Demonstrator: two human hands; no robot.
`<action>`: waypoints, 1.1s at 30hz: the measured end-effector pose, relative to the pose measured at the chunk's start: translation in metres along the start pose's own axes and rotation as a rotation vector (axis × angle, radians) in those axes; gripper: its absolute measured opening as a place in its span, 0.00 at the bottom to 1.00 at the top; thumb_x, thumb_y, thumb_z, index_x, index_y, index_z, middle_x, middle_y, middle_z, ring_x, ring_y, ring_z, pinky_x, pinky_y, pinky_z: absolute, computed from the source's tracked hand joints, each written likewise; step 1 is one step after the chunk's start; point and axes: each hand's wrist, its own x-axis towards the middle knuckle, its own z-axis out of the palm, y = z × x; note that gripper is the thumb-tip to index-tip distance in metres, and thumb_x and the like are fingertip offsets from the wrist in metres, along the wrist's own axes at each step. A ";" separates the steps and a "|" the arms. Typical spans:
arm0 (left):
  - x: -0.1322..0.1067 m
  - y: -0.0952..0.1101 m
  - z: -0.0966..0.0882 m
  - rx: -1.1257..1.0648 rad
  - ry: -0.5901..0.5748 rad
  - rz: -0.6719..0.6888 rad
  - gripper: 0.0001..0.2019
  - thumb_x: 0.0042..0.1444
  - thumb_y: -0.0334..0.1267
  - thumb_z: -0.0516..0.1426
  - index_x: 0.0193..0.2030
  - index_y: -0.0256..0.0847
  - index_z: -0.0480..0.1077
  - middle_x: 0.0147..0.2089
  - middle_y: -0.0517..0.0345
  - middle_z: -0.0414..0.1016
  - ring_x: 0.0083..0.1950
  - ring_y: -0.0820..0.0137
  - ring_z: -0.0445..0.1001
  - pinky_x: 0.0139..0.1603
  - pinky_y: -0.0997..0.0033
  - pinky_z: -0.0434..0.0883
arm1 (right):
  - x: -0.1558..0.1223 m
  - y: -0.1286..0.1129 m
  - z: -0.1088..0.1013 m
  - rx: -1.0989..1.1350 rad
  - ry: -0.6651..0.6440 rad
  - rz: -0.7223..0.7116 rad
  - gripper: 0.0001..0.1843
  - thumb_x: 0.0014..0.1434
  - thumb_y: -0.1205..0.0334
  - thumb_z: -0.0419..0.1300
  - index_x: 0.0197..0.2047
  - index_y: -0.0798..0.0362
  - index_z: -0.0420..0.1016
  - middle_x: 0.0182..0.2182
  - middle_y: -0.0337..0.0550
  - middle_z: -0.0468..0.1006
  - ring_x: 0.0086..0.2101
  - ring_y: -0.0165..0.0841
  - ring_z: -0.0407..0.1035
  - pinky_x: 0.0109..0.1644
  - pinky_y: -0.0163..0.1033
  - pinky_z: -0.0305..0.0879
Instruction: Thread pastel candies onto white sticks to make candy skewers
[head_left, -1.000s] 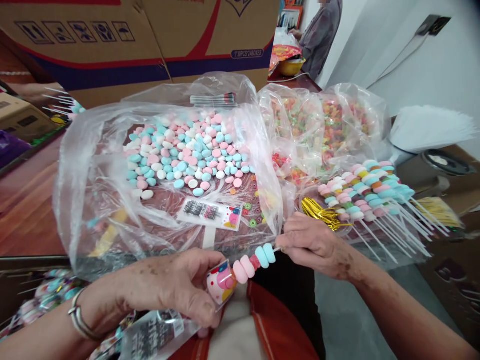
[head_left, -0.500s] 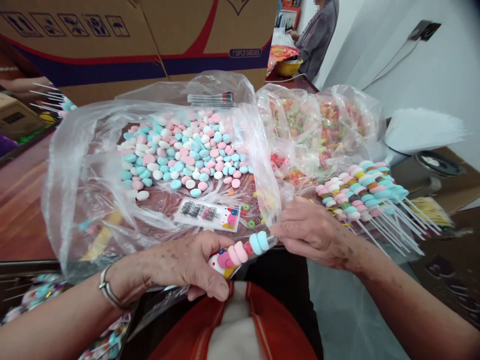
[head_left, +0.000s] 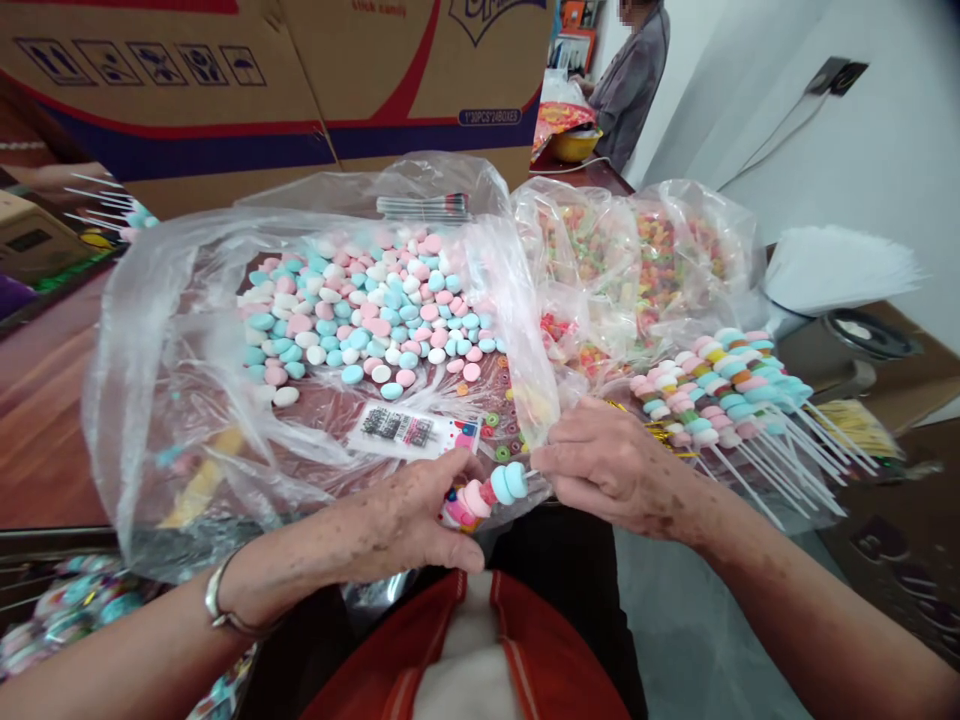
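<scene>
A marshmallow skewer (head_left: 501, 488) with blue and pink pieces and a red one between them is held low in front of my body. My left hand (head_left: 420, 510) is closed round its lower end, where part of a printed clear wrapper shows. At the skewer's blue end, my right hand (head_left: 600, 465) pinches the stick or the wrapper's end; I cannot tell which. Just beyond my left hand lies a stack of printed wrappers (head_left: 401, 430). Small ring candies (head_left: 491, 420) sit beside the stack.
Loose pink, blue and white marshmallows (head_left: 375, 320) lie on a clear plastic bag (head_left: 142, 360). Bagged gummy rings (head_left: 652, 250) stand behind right, with finished skewers (head_left: 720, 390) piled nearer. A large carton (head_left: 420, 90) blocks the back. Another person (head_left: 630, 85) stands far off.
My left hand has shifted a little right and up along the skewer, covering more of its printed wrapper. My right hand stays at the blue end. The view has tilted slightly.
</scene>
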 end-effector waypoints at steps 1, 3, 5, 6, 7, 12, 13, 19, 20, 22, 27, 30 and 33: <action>-0.002 -0.001 -0.002 -0.022 -0.017 -0.034 0.28 0.44 0.54 0.67 0.48 0.43 0.66 0.35 0.63 0.71 0.35 0.67 0.67 0.33 0.73 0.63 | -0.001 0.001 -0.002 0.001 -0.004 0.005 0.11 0.64 0.67 0.53 0.34 0.54 0.76 0.25 0.38 0.70 0.29 0.31 0.60 0.36 0.38 0.49; -0.006 -0.003 -0.004 -0.126 -0.114 -0.126 0.27 0.47 0.54 0.65 0.49 0.43 0.67 0.31 0.65 0.70 0.30 0.68 0.68 0.28 0.74 0.62 | -0.002 0.002 -0.004 0.002 -0.006 0.004 0.10 0.64 0.67 0.53 0.34 0.53 0.75 0.25 0.38 0.70 0.29 0.31 0.61 0.36 0.38 0.49; -0.010 -0.006 -0.003 -0.271 -0.210 -0.175 0.24 0.52 0.53 0.63 0.51 0.44 0.67 0.28 0.67 0.68 0.24 0.72 0.66 0.23 0.76 0.61 | -0.003 0.002 -0.004 0.007 -0.006 0.002 0.10 0.64 0.68 0.53 0.33 0.53 0.75 0.25 0.38 0.70 0.29 0.30 0.61 0.36 0.38 0.49; -0.011 -0.009 -0.002 -0.322 -0.218 -0.173 0.22 0.53 0.51 0.62 0.51 0.44 0.67 0.27 0.68 0.67 0.22 0.73 0.64 0.22 0.76 0.60 | -0.003 0.001 -0.003 0.010 -0.006 0.005 0.11 0.64 0.68 0.53 0.33 0.53 0.75 0.24 0.37 0.70 0.28 0.30 0.60 0.36 0.38 0.48; -0.012 -0.012 -0.001 -0.347 -0.191 -0.154 0.21 0.53 0.49 0.61 0.52 0.44 0.68 0.26 0.68 0.66 0.22 0.75 0.62 0.21 0.77 0.59 | -0.004 0.001 -0.003 0.011 -0.007 0.012 0.11 0.63 0.68 0.53 0.31 0.54 0.74 0.24 0.37 0.69 0.27 0.30 0.60 0.36 0.38 0.48; -0.014 -0.020 -0.003 -0.186 0.032 -0.048 0.09 0.52 0.40 0.62 0.37 0.40 0.70 0.27 0.67 0.65 0.28 0.75 0.60 0.26 0.78 0.57 | -0.003 -0.002 -0.004 0.003 -0.011 0.057 0.12 0.63 0.69 0.52 0.29 0.54 0.73 0.23 0.37 0.68 0.26 0.29 0.59 0.35 0.38 0.47; -0.013 -0.019 -0.004 -0.157 0.042 -0.048 0.08 0.52 0.40 0.62 0.35 0.39 0.69 0.27 0.68 0.64 0.28 0.75 0.60 0.26 0.78 0.57 | -0.002 -0.002 -0.005 0.005 -0.016 0.061 0.12 0.62 0.69 0.52 0.29 0.54 0.73 0.23 0.37 0.68 0.26 0.29 0.59 0.35 0.38 0.47; -0.011 -0.008 -0.003 -0.218 -0.067 -0.076 0.16 0.53 0.49 0.63 0.41 0.42 0.69 0.24 0.69 0.66 0.24 0.74 0.65 0.24 0.78 0.60 | 0.003 -0.002 0.000 -0.005 -0.013 0.023 0.11 0.64 0.68 0.53 0.32 0.54 0.73 0.25 0.37 0.70 0.28 0.30 0.60 0.36 0.38 0.48; -0.010 -0.006 -0.001 -0.248 -0.094 -0.076 0.16 0.53 0.50 0.63 0.42 0.42 0.68 0.23 0.69 0.66 0.23 0.74 0.66 0.23 0.78 0.60 | 0.004 -0.002 0.003 -0.020 -0.002 0.011 0.10 0.64 0.67 0.53 0.32 0.54 0.74 0.26 0.37 0.70 0.28 0.30 0.60 0.36 0.39 0.49; -0.007 -0.003 0.003 -0.329 -0.147 -0.076 0.17 0.52 0.50 0.64 0.42 0.42 0.68 0.23 0.69 0.66 0.23 0.74 0.66 0.23 0.78 0.60 | 0.006 -0.003 0.008 -0.041 -0.009 -0.033 0.09 0.65 0.66 0.54 0.34 0.54 0.74 0.27 0.37 0.69 0.29 0.30 0.60 0.37 0.39 0.49; 0.001 -0.002 0.017 -0.474 -0.215 -0.173 0.20 0.45 0.46 0.68 0.40 0.40 0.67 0.21 0.69 0.66 0.22 0.74 0.66 0.19 0.79 0.60 | 0.011 -0.005 0.022 -0.021 -0.104 -0.171 0.08 0.66 0.64 0.54 0.36 0.54 0.73 0.28 0.38 0.70 0.32 0.32 0.61 0.39 0.39 0.51; 0.002 -0.004 0.019 -0.513 -0.171 -0.163 0.24 0.45 0.48 0.68 0.43 0.40 0.65 0.21 0.69 0.67 0.22 0.73 0.66 0.20 0.79 0.61 | 0.011 -0.001 0.022 -0.022 -0.075 -0.148 0.08 0.65 0.65 0.54 0.36 0.54 0.74 0.28 0.37 0.70 0.31 0.32 0.61 0.39 0.39 0.51; -0.002 -0.004 0.012 -0.486 -0.160 -0.132 0.23 0.45 0.48 0.68 0.43 0.41 0.66 0.22 0.69 0.68 0.23 0.74 0.66 0.21 0.79 0.61 | 0.008 0.006 0.016 -0.003 0.004 -0.115 0.08 0.66 0.67 0.54 0.38 0.54 0.75 0.27 0.37 0.70 0.31 0.31 0.60 0.39 0.39 0.51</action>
